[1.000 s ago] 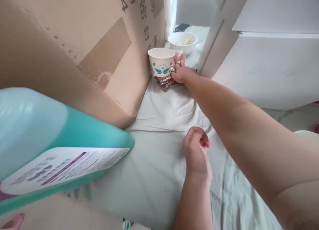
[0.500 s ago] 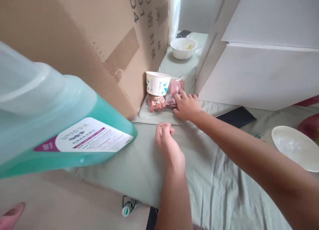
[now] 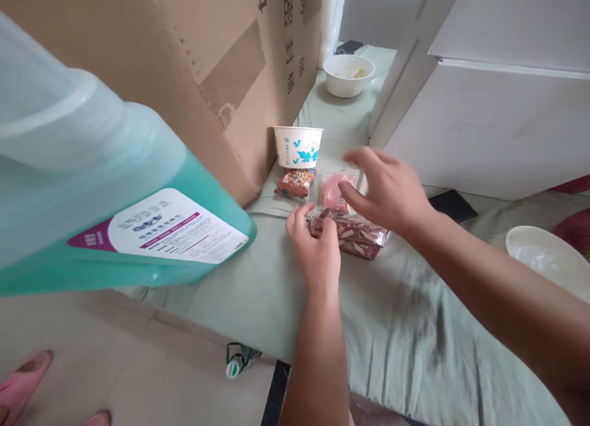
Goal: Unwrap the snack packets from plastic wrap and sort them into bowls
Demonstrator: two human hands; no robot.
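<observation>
My left hand (image 3: pixel 316 248) grips the left end of a dark maroon snack packet (image 3: pixel 364 234) in shiny printed wrap, its thumb over the end. The packet lies on the pale green cloth (image 3: pixel 276 278). My right hand (image 3: pixel 391 189) is open and slightly blurred, thumb and fingers apart, over the right side of a pink packet (image 3: pixel 332 191) in clear wrap. Beyond my left hand, an orange-brown snack packet (image 3: pixel 295 183) lies just in front of a white paper bowl (image 3: pixel 298 148) with blue leaf prints.
A tall jug of green liquid (image 3: pixel 207 211) and a large cardboard box (image 3: pixel 184 100) stand on the left. White boxes (image 3: pixel 507 125) rise on the right. A white bowl (image 3: pixel 349 85) sits behind, another bowl (image 3: pixel 544 260) at right, near a flat black object (image 3: pixel 452 206).
The maroon packet has come nearer and now lies apart from the pink one. My left hand has taken its end. My right hand has lifted, opened and shifted right.
</observation>
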